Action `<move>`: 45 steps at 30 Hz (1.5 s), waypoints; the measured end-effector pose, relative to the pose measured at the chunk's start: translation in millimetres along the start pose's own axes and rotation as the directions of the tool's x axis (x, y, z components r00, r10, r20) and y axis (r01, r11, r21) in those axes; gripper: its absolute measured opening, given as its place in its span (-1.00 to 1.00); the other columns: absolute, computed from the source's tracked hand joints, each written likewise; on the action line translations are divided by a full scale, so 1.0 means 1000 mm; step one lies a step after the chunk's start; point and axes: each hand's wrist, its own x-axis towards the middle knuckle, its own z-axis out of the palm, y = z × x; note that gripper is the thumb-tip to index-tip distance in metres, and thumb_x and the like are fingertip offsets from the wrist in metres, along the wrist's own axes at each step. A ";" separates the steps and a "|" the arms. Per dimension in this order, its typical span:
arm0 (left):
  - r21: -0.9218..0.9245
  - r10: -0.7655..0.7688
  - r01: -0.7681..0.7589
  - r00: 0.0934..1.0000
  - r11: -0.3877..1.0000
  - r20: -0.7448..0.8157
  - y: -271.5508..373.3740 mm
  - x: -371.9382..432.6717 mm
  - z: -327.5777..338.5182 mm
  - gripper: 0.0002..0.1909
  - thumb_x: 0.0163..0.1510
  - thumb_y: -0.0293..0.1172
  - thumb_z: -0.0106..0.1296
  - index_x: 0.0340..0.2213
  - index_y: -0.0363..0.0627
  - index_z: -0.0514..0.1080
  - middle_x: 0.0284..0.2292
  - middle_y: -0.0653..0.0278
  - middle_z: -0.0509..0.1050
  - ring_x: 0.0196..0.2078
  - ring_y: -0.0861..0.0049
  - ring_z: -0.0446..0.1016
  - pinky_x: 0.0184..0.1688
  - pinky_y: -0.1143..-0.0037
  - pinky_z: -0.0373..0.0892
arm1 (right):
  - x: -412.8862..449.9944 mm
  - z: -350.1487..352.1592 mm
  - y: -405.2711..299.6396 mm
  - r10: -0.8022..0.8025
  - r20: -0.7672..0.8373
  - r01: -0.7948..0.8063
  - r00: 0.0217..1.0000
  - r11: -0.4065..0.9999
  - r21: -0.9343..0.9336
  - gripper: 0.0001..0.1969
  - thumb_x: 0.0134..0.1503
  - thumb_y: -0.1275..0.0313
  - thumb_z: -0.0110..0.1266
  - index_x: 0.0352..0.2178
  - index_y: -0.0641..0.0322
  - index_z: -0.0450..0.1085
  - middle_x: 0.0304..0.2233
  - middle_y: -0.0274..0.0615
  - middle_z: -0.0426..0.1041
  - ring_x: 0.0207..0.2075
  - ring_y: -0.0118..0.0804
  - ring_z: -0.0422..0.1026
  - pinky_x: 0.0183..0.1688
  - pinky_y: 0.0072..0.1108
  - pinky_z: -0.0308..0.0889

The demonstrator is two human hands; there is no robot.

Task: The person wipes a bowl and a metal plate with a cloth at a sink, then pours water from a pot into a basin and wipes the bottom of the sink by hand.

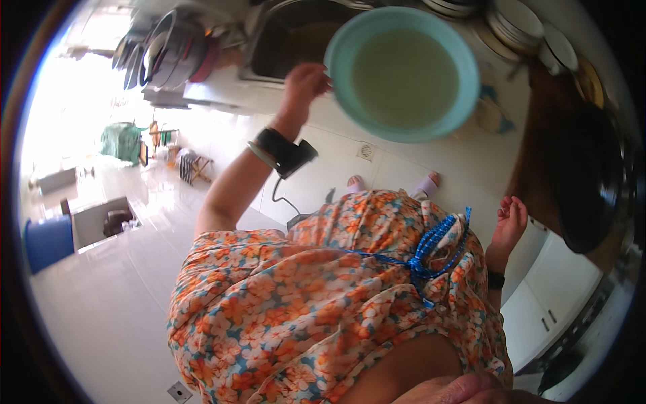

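A round turquoise plastic basin (pixel 337 108) holds cloudy, pale greenish liquid and stands at the counter edge, partly over a dark sink (pixel 267 55). My left hand (pixel 308 83) is at the basin's left rim with its fingers bent; whether they grip the rim or only touch it cannot be told. A black band with a device sits on that wrist. My right hand (pixel 509 222) is low on the right, away from the basin, fingers loosely curled and holding nothing visible. It is near the edge of a dark brown surface (pixel 530 166).
Stacked white bowls (pixel 515 28) and a lidded cup (pixel 557 50) stand at the back right. A large black pan-like object (pixel 588 187) lies at the right. Pots and pans (pixel 171 55) are at the upper left. A floor drain (pixel 366 151) lies below the basin; a blue bin (pixel 49 242) stands far left.
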 end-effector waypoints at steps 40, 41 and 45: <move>0.489 -0.091 -0.460 0.652 0.741 0.753 -0.221 0.162 0.105 -0.74 0.06 -0.32 -0.21 -0.24 -0.11 0.36 -0.28 0.21 0.43 -0.22 0.35 0.40 -0.14 0.43 0.32 | 0.028 0.094 0.056 -0.210 0.354 0.412 0.911 0.454 -0.790 -0.84 0.09 0.43 -0.11 -0.28 0.21 0.33 -0.44 -0.07 0.42 -0.41 -0.11 0.41 -0.41 -0.45 0.30; 0.510 -0.123 -0.462 0.642 0.726 0.757 -0.228 0.171 0.110 -0.72 0.07 -0.30 -0.23 -0.22 -0.11 0.36 -0.26 0.20 0.43 -0.18 0.32 0.39 -0.11 0.40 0.31 | 0.028 0.096 0.054 -0.292 0.415 0.497 0.862 0.315 -0.809 -0.83 0.08 0.43 -0.10 -0.28 0.18 0.34 -0.43 -0.08 0.42 -0.41 -0.11 0.41 -0.39 -0.43 0.31; 0.580 -0.271 -0.795 0.527 0.177 0.806 -0.254 0.156 0.150 -0.66 0.08 -0.28 -0.29 -0.13 -0.08 0.31 -0.13 0.14 0.36 -0.07 0.27 0.32 -0.04 0.36 0.26 | 0.005 0.065 0.042 -0.348 0.519 0.573 0.780 0.064 -0.817 -0.82 0.02 0.44 -0.06 -0.30 0.17 0.36 -0.39 -0.10 0.42 -0.36 -0.09 0.40 -0.31 -0.36 0.31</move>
